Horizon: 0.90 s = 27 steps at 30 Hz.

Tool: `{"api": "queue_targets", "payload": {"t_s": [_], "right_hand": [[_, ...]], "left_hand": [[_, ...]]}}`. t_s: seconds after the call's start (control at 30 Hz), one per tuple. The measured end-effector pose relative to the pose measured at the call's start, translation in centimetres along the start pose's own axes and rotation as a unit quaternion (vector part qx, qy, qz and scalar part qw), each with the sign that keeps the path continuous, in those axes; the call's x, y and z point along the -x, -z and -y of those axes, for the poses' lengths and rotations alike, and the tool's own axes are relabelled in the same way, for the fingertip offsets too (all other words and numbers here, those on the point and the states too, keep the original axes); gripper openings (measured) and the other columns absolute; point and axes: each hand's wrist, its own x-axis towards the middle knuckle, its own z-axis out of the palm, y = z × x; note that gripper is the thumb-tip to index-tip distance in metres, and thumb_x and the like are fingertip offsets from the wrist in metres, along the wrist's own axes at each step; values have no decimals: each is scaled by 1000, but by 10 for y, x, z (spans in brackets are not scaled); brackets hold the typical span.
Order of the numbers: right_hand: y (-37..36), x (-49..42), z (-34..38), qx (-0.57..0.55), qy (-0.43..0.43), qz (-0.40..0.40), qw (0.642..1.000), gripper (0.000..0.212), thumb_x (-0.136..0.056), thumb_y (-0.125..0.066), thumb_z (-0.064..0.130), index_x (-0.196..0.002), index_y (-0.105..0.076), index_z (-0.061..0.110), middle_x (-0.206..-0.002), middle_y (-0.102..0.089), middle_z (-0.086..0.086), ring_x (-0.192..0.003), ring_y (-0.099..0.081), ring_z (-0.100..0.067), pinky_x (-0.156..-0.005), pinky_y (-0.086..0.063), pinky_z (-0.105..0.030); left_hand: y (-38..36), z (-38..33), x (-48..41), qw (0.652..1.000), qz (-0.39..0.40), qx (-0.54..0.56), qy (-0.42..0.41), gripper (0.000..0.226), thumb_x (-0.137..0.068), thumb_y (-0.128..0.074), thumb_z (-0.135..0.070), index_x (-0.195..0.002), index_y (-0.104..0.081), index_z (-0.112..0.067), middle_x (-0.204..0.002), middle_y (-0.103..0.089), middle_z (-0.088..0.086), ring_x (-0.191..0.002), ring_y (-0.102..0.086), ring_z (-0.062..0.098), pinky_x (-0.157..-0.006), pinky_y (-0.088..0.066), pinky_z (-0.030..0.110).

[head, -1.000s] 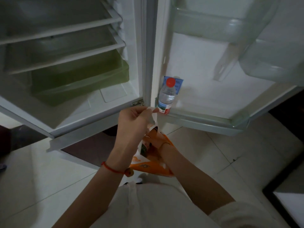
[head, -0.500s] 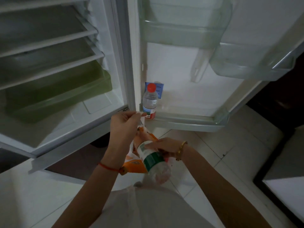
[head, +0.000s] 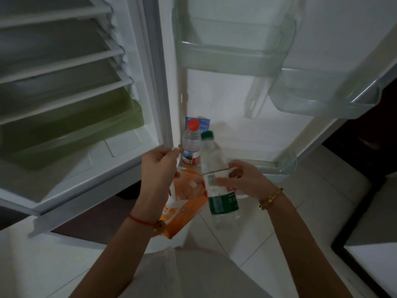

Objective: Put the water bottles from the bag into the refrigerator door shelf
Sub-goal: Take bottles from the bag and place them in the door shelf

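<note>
Looking down through the head cam, you've got your right hand (head: 242, 181) wrapped round the middle of the green-capped bottle (head: 211, 155). Thumb and fingers are curled onto the label band. The bottle is tilted, cap toward the fridge door, and held in the air just in front of the bottom door shelf (head: 268, 166), so it's not in there yet. Your left hand (head: 159, 166) is pinching the top edge of the orange bag (head: 184, 209), which hangs below it.

Handling-wise, I'd guess the bottle's full, so it has a bit of weight. It's thin clear plastic, so the walls will give if you squeeze hard. It won't break, but the bare plastic is probably slicker than the label. Gripping mid-body like you are seems right to me, since it lets you tip it upright over the rail.

The shelf has a low clear front rail. A red-capped bottle (head: 191, 145) already stands upright at the hinge end, and the spot right beside it looks like the natural landing place. Further up there are clear door bins (head: 232, 59), and the fridge body has a green drawer (head: 75, 130). You're on a pale tiled floor (head: 300, 190) and the light is pretty dim.
</note>
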Motion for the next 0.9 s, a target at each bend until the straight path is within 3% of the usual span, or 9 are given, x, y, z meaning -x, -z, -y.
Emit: {"api": "queue_targets", "payload": {"t_s": [0.13,0.33,0.5,0.7,0.83,0.9], "right_hand": [[9,-15,9,49,23,-211,976,53,-67,-81,43,-106,-58,15,-83,-63,7,-74,-60,-9,-66,-47,-22],[11,-49,16,46,102,-349,931,62,-65,-82,42,-113,-56,14,-107,-67,-3,-87,-62,-13,-73,-49,-25],[-8,-83,6,25,177,-372,911,65,-62,-84,38,-113,-50,16,-105,-61,-2,-90,-62,-15,-75,-59,-32],[-29,-122,-19,26,142,-341,929,69,-62,-84,32,-117,-48,13,-109,-57,-5,-94,-59,-19,-77,-57,-37],[-41,-134,-32,43,125,-321,938,66,-63,-84,27,-115,-49,7,-108,-56,-9,-95,-59,-25,-75,-51,-31],[-43,-138,-33,28,120,-327,937,68,-64,-84,29,-118,-48,7,-111,-56,-10,-98,-58,-25,-78,-51,-31]], "left_hand": [[-2,0,-5,1000,-6,11,4,25,-96,-52,-5,-103,-72,8,-31,-39,-12,-31,-38,4,-49,-38,25],[-6,-2,-7,1000,-6,4,22,23,-96,-52,-7,-100,-73,3,-33,-37,-12,-33,-36,6,-41,-37,19],[-7,1,-6,999,-9,25,46,23,-96,-52,-7,-99,-74,0,-33,-42,-13,-34,-39,6,-40,-36,19],[-5,5,-6,997,-17,55,59,25,-93,-56,-5,-74,-73,-6,-34,-38,-10,-32,-35,8,-40,-31,20],[-4,5,-3,996,-15,69,57,20,-90,-61,-8,-89,-73,7,-33,-37,-11,-32,-35,7,-48,-29,22],[-4,3,-2,997,-12,65,51,21,-90,-62,-8,-77,-74,2,-33,-36,-11,-32,-34,6,-53,-33,24]]}}
